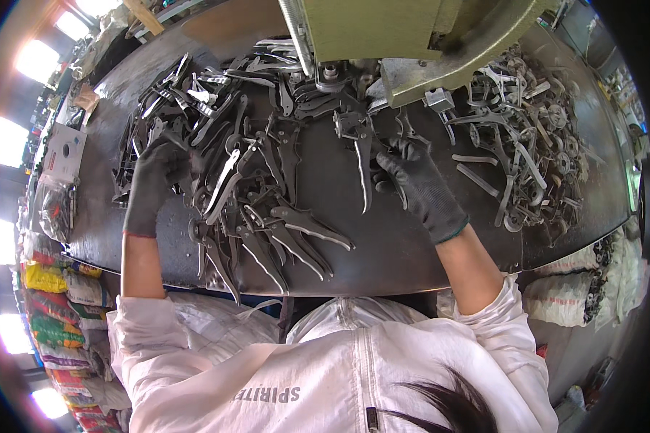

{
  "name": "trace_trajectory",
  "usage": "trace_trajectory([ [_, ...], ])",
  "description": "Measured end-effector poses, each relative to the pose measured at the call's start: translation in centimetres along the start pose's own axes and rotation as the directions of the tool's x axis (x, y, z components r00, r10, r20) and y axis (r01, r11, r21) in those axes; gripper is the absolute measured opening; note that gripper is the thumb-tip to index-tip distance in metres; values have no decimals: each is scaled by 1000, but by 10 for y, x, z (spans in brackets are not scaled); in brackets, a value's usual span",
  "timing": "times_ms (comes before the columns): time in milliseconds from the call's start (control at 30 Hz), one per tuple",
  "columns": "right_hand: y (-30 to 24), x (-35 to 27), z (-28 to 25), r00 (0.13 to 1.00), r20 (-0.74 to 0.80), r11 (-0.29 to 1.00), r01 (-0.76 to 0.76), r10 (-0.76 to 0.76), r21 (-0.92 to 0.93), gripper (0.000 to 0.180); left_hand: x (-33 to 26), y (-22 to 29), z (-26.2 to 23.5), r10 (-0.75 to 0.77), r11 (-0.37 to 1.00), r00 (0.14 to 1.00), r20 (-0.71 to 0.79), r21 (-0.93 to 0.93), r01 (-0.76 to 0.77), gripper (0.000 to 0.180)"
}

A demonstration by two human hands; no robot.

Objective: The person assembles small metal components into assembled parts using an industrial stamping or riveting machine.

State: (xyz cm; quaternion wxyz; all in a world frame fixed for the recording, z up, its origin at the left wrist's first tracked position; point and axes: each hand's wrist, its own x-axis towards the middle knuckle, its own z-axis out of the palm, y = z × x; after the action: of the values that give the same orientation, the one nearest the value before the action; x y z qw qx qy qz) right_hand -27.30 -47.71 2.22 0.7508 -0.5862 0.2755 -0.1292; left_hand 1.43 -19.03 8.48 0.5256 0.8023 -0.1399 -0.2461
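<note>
Head view, landmark: green press machine (412,36), at the top centre of the dark metal worktable (397,252).

Head view, right hand: the right hand (420,186), in a dark knit glove, lies just below the press. Its fingers (393,160) are curled narrowly around the lower part of a plier-type tool half (361,155). The hold is closed on that part.

Head view, held part: the tool half stands nearly upright. Its head end sits directly under the press nose (330,72) and its curved handle points down, away from the press.

Head view, left hand: the left hand (154,184), also in a dark glove, rests well to the lower left of the press. Its fingers (173,148) are bent over the edge of the pile of unassembled handle parts (224,144). Whether they clasp a single piece cannot be told.

Head view, obstructions: the left pile spreads from the press base toward the table's near edge and lies between the two hands. Loose curved handles (296,231) lie below and left of the press.

Head view, other things: a heap of assembled tool parts (527,144) lies to the right of the press, close beside the right hand. Coloured sacks (47,303) are stacked far lower left of the press, off the table. A white jacket (325,368) fills the lower edge.
</note>
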Motion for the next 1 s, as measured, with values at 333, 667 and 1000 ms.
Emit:
trace_trajectory([
  [333,13,1,10,996,-12,988,-81,83,132,27,-52,41,47,171,845,932,321,-534,29,64],
  [667,-42,57,-71,848,493,241,528,-193,-814,27,-71,49,166,45,968,721,691,-207,139,35],
  [1000,-38,1,-76,805,539,19,561,-248,-828,28,-35,14,169,74,993,850,521,44,-114,34],
])
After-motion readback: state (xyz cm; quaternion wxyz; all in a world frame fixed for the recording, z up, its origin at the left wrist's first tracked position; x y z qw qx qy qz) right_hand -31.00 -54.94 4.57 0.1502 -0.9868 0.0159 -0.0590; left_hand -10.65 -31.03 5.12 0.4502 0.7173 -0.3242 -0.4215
